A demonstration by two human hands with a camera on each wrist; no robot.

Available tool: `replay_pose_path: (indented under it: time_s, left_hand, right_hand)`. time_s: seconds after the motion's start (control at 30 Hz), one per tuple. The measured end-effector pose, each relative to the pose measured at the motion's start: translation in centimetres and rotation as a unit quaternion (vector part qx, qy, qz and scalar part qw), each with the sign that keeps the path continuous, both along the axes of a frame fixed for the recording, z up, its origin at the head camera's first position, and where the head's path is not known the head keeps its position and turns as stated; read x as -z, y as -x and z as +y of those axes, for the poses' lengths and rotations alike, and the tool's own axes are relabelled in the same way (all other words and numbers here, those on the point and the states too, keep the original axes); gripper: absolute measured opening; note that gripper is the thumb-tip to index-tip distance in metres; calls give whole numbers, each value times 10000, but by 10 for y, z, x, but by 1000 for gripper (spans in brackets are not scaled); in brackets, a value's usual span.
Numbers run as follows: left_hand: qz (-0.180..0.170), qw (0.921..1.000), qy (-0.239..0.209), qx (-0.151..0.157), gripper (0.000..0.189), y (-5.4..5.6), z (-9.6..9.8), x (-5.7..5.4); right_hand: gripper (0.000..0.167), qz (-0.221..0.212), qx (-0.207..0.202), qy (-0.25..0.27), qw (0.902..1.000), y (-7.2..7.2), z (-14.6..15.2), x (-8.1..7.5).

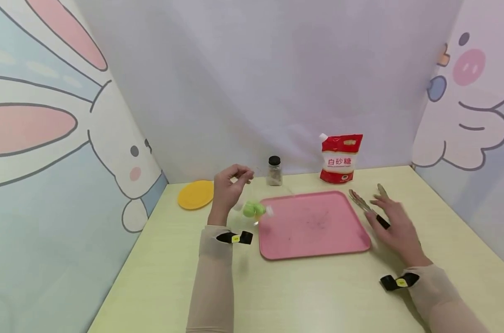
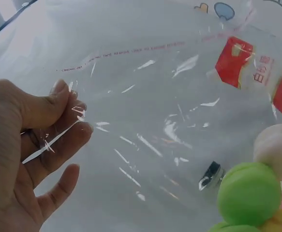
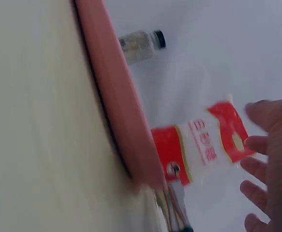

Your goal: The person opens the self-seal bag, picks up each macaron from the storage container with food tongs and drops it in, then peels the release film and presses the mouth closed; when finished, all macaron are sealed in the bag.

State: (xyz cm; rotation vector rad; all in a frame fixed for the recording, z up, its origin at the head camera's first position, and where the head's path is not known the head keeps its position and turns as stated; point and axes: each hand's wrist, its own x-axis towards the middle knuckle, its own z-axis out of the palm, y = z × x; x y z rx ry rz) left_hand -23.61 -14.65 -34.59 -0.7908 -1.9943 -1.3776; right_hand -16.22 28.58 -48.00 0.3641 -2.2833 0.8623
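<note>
My left hand (image 1: 230, 188) is raised beside the left edge of the pink tray (image 1: 318, 224). Its thumb and fingers pinch the top edge of a clear plastic bag (image 2: 145, 133), as the left wrist view shows. Low in the bag sit soft-looking round pieces: a green ball (image 2: 249, 191), a white ball (image 2: 278, 151) and something yellow below. To the right of the tray my right hand (image 1: 396, 226) hovers with fingers spread and holds nothing. It overlaps a pair of metal tongs (image 1: 360, 200) with black grips, hiding part of them.
A yellow plate (image 1: 195, 195) lies at the back left. Behind the tray stand a small glass jar with a black lid (image 1: 274, 171) and a red-and-white sugar pouch (image 1: 340, 159). A pale curtain (image 1: 235, 92) closes off the table's far edge, with cartoon-printed panels at both sides.
</note>
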Motion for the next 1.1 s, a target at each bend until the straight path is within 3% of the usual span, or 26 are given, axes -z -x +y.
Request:
replay_pose_path:
  time_s: [0.07, 0.13, 0.27, 0.37, 0.47, 0.5, 0.57, 0.67, 0.77, 0.9, 1.0, 1.07, 1.1]
  left_hand:
    - [137, 9998, -82, 84, 4, -7, 4, -9]
    - [201, 9995, -175, 192, 5, -13, 7, -17]
    - [208, 9984, -401, 354, 7, -22, 9, -28]
    - [211, 9969, -584, 484, 9, -26, 8, -31]
    - [225, 9949, -758, 624, 10, -31, 7, -33]
    - [233, 9943, -810, 655, 9, -33, 6, -34]
    - [196, 9928, -936, 718, 7, -37, 6, -36]
    - [115, 9913, -1052, 784, 7, -40, 6, -38]
    - [-54, 9900, -1054, 939, 9, -40, 3, -39]
    - [-585, 9867, -787, 1295, 8, -40, -11, -36]
    - [-1131, 9811, -519, 1482, 9, -37, -25, -30]
    - [-1489, 9766, -345, 1512, 9, -32, -29, -24]
    - [-1674, 9736, -267, 1532, 10, -30, -29, -21]
  right_hand:
    - [46, -157, -792, 431, 9958, -2, -26, -10]
    - [53, -785, -1499, 839, 9820, -3, -59, -24]
    - [72, -2086, -2653, 1420, 9306, 7, -121, -54]
    - [74, -2769, -3013, 2143, 8869, 18, -154, -71]
    - [59, -3081, -3171, 2855, 8503, 26, -174, -78]
    - [53, -3107, -3227, 3003, 8421, 27, -178, -79]
    - [41, -3041, -3337, 3124, 8358, 29, -185, -79]
    - [31, -2741, -3346, 3146, 8449, 32, -187, -79]
    - [25, -2365, -3246, 3032, 8642, 33, -181, -86]
    - [16, -1546, -2955, 2678, 9039, 30, -164, -109]
    - [12, -962, -2643, 2010, 9383, 28, -152, -131]
    - [14, -832, -2404, 1444, 9563, 23, -147, -148]
    - [15, -844, -2391, 1196, 9599, 26, -143, -150]
